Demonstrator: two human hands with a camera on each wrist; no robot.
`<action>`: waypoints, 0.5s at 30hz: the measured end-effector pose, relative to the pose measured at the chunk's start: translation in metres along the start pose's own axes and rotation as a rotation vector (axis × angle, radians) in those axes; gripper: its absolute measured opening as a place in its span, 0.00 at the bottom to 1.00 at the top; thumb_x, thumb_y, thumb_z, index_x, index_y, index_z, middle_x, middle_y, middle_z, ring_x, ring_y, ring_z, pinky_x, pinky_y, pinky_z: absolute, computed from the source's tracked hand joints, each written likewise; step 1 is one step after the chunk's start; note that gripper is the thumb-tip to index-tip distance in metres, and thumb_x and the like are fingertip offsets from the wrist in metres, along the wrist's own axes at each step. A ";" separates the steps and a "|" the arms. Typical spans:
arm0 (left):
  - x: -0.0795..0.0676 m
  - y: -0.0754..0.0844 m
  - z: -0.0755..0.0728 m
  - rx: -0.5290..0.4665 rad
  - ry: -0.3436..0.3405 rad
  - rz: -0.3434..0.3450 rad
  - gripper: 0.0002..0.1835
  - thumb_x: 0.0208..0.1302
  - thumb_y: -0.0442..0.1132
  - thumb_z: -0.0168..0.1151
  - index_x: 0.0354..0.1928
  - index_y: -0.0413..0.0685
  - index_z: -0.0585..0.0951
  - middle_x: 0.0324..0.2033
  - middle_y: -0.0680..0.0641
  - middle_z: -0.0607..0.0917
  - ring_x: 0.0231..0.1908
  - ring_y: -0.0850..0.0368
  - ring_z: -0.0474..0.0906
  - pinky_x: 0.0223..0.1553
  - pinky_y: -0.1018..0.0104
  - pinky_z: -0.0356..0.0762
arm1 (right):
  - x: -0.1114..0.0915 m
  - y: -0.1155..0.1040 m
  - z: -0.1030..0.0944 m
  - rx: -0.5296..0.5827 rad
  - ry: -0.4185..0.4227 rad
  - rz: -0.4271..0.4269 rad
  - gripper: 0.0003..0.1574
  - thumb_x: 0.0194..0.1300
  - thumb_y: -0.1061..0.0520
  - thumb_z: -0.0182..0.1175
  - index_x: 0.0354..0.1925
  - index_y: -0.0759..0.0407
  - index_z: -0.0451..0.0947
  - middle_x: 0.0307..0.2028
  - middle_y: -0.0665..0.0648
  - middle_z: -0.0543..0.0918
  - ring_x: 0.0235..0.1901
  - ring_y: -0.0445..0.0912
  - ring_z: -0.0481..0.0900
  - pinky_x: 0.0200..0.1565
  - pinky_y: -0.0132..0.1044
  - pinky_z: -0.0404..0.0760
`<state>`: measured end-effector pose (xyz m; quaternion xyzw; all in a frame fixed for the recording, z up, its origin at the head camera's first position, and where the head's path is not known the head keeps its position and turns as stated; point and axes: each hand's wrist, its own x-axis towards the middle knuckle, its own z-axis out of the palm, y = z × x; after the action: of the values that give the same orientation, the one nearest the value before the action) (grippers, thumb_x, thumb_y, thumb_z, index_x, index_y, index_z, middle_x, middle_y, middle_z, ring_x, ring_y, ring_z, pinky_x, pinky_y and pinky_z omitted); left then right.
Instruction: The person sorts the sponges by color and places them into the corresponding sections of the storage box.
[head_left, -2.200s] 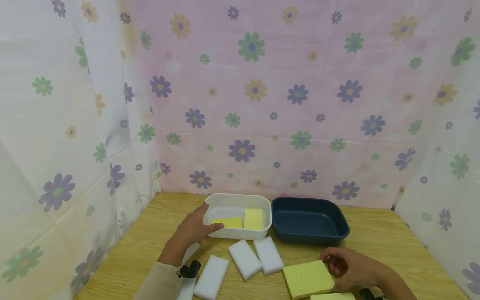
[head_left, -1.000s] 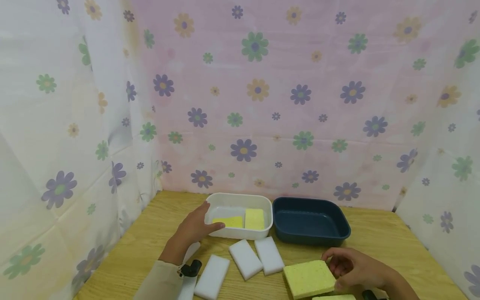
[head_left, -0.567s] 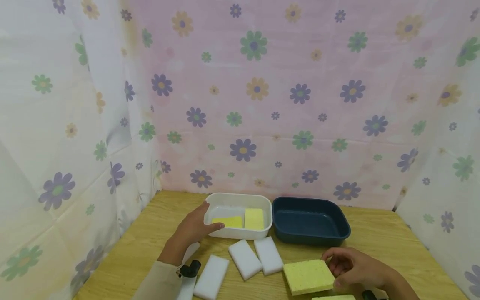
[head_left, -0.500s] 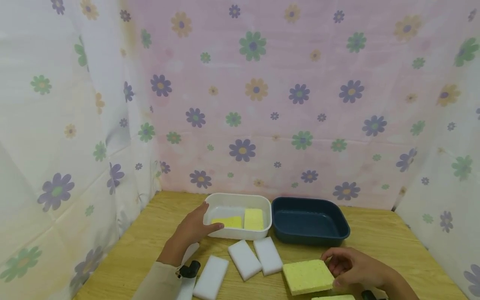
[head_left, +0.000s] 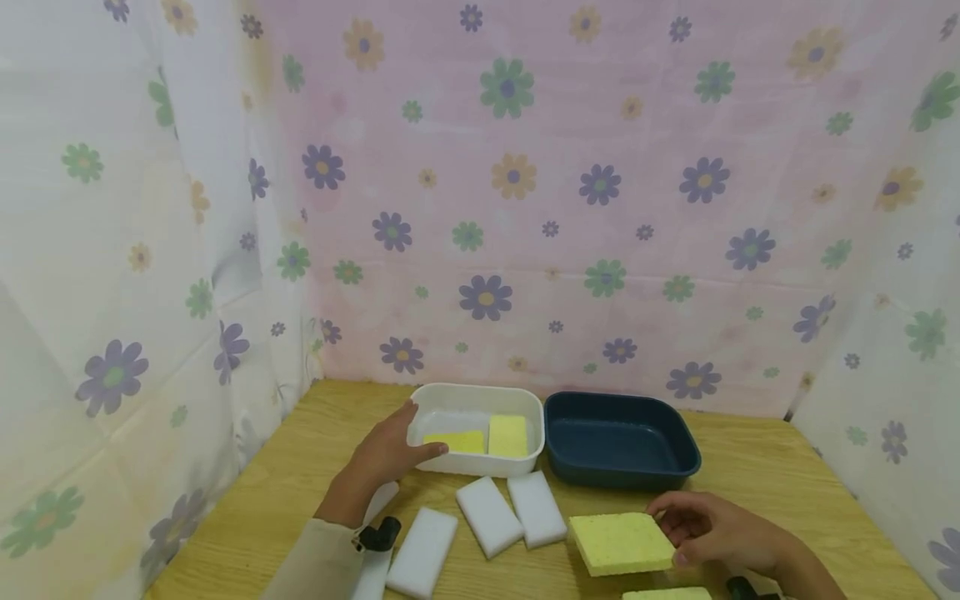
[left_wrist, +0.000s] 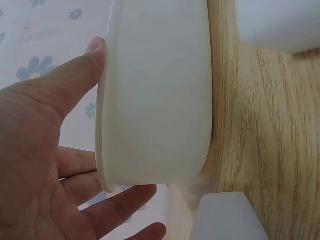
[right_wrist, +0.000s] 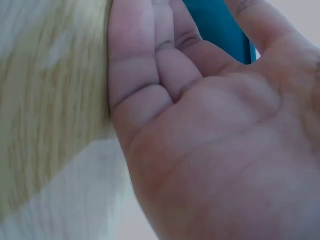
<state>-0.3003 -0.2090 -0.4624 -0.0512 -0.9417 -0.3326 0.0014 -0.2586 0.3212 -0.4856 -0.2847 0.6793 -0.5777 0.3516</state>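
My right hand [head_left: 716, 533] pinches the right edge of a thick yellow sponge [head_left: 622, 542]. That sponge is raised off the wood above a second yellow sponge [head_left: 667, 594], which the frame's bottom edge cuts off. In the right wrist view, my palm [right_wrist: 215, 135] and curled fingers fill the picture, and the sponge does not show. My left hand [head_left: 386, 450] holds the left end of a white plastic container [head_left: 480, 467], its thumb at the rim and its fingers round the end wall. Two yellow sponges [head_left: 508, 436] sit inside that container.
A dark blue container [head_left: 622, 479] stands right of the white one. Several white sponges [head_left: 423, 552] lie on the wooden table [head_left: 780, 467] in front, some partly behind the left forearm. Flowered curtains [head_left: 525, 208] close off the back and sides.
The yellow sponge in my right hand has risen off the table, its left side lifting too. My left hand stays at the white container.
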 end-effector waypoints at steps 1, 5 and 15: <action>0.000 0.000 0.000 -0.002 0.002 0.001 0.62 0.58 0.69 0.71 0.83 0.45 0.52 0.81 0.41 0.54 0.78 0.33 0.55 0.72 0.32 0.61 | -0.001 0.001 -0.001 0.007 0.000 0.000 0.29 0.74 0.67 0.55 0.70 0.73 0.65 0.52 0.55 0.77 0.47 0.40 0.77 0.53 0.36 0.82; -0.002 0.000 0.002 -0.012 -0.004 0.003 0.61 0.59 0.67 0.72 0.83 0.44 0.52 0.81 0.40 0.54 0.78 0.33 0.55 0.72 0.32 0.60 | -0.002 0.002 -0.002 0.019 -0.009 -0.002 0.29 0.75 0.67 0.54 0.71 0.72 0.65 0.51 0.55 0.76 0.46 0.40 0.77 0.52 0.37 0.82; 0.003 -0.001 -0.001 0.009 -0.004 0.000 0.63 0.57 0.71 0.70 0.83 0.44 0.52 0.81 0.40 0.55 0.77 0.32 0.56 0.71 0.31 0.62 | 0.018 -0.024 0.017 -0.283 0.094 -0.145 0.26 0.71 0.67 0.61 0.66 0.65 0.73 0.39 0.79 0.73 0.34 0.38 0.78 0.37 0.38 0.84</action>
<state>-0.3036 -0.2101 -0.4618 -0.0519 -0.9431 -0.3283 -0.0004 -0.2561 0.2924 -0.4658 -0.3524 0.7471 -0.5131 0.2331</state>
